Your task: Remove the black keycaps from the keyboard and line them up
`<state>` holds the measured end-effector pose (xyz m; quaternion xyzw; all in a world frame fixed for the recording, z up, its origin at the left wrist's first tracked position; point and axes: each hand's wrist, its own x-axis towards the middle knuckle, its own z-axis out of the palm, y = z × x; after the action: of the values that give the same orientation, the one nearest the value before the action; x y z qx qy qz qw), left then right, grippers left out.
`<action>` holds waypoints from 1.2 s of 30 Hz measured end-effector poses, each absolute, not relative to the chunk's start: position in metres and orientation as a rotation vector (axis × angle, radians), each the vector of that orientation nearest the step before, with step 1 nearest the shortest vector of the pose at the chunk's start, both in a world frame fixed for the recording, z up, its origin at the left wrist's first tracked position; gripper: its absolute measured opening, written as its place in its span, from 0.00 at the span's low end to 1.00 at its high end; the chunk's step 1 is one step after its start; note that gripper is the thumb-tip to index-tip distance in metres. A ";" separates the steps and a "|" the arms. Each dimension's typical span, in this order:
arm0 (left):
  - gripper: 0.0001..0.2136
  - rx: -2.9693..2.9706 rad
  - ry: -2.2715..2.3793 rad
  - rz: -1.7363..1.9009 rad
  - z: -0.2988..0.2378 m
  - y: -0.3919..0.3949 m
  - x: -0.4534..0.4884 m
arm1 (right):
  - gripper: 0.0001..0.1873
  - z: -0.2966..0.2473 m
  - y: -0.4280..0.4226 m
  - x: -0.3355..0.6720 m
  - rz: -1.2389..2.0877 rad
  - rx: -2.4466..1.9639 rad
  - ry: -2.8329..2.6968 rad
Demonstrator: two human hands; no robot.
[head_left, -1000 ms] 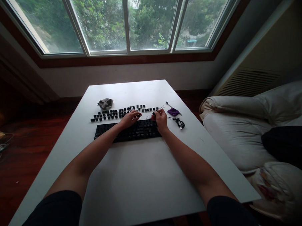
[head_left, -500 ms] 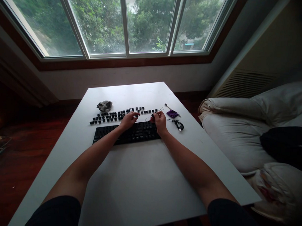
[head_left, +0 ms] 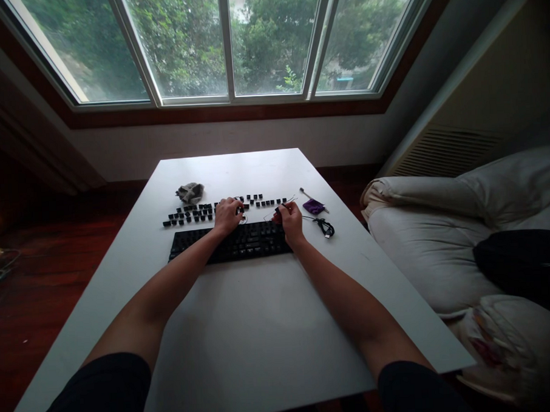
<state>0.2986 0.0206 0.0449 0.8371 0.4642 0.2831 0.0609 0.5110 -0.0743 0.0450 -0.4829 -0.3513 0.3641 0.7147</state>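
Note:
A black keyboard (head_left: pixel 253 242) lies across the table under my forearms. My left hand (head_left: pixel 228 215) is just beyond its back edge, at the rows of loose black keycaps (head_left: pixel 196 215). Its fingers are bent toward the thumb; a dark bit shows between them, too small to name. Over the keyboard's right end, my right hand (head_left: pixel 291 221) is closed around a keycap puller with a dark handle (head_left: pixel 277 211) and thin wire loops sticking out both ways. My left hand hides part of the keycap rows.
A crumpled grey cloth (head_left: pixel 190 192) lies at the back left of the white table (head_left: pixel 262 328). To the right are a purple cloth pouch (head_left: pixel 314 206), a small brush (head_left: pixel 302 191) and a coiled black USB cable (head_left: pixel 326 228). A pale sofa (head_left: pixel 422 242) stands beside the table.
My left hand has moved left and slightly away from me, off the keyboard's back edge to the keycap rows, and its fingers have curled. The right hand has stayed in place.

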 end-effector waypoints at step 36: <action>0.10 2.548 1.517 0.633 0.048 0.056 0.340 | 0.15 0.045 -0.074 0.511 0.799 -1.060 -0.774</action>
<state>0.3397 0.0555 0.0482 0.8391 0.4995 0.2084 0.0546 0.5109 -0.0745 0.0447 -0.4794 -0.3500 0.3613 0.7191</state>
